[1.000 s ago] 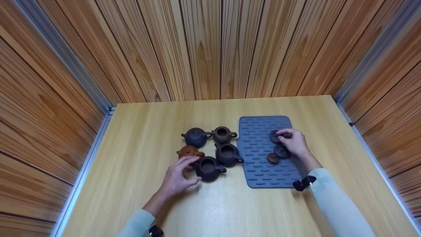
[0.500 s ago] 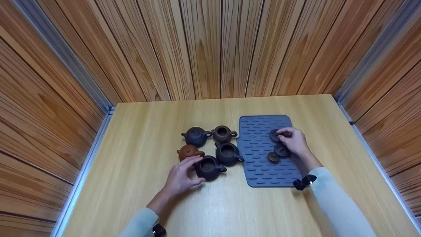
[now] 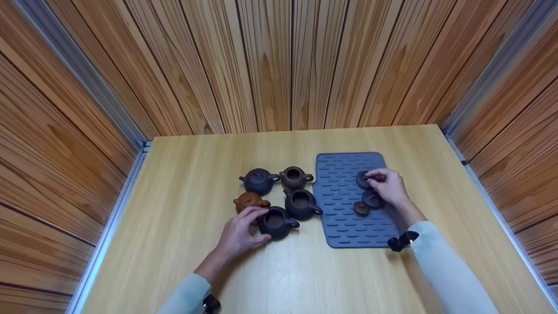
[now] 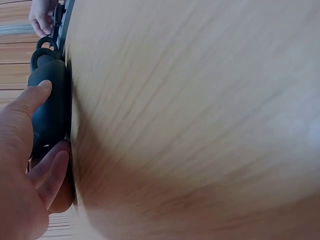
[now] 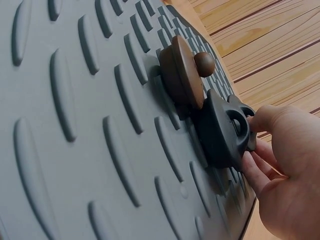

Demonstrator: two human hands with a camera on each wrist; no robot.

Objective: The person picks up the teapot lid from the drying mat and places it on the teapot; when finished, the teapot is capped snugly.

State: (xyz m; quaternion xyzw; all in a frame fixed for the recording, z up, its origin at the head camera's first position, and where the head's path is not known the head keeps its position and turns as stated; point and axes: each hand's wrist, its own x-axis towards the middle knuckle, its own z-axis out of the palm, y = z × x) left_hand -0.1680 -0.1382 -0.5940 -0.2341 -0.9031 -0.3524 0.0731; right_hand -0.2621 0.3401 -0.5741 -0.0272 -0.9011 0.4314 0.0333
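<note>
My left hand (image 3: 239,233) grips the near black teapot (image 3: 278,227) from its left side, thumb in front and fingers behind. This teapot is uncovered, its handle pointing right. In the left wrist view the thumb lies along the teapot's dark wall (image 4: 54,112). On the grey mat (image 3: 344,226), my right hand (image 3: 391,188) pinches the farthest dark lid (image 3: 362,179), which the fingers partly cover. Closer to me lie a black lid (image 5: 217,132) with a looped knob and a smaller brown lid (image 5: 181,72) with a round knob.
Behind the held teapot stand a reddish-brown lidded teapot (image 3: 249,200), a black lidded teapot (image 3: 259,181), a small brown uncovered teapot (image 3: 294,178) and another black uncovered teapot (image 3: 301,205). They sit close together left of the mat. Wood-plank walls (image 3: 279,65) enclose the table.
My left hand has shifted slightly to the right, its thumb and fingers closer around the near black teapot. The right hand stays at the far dark lid.
</note>
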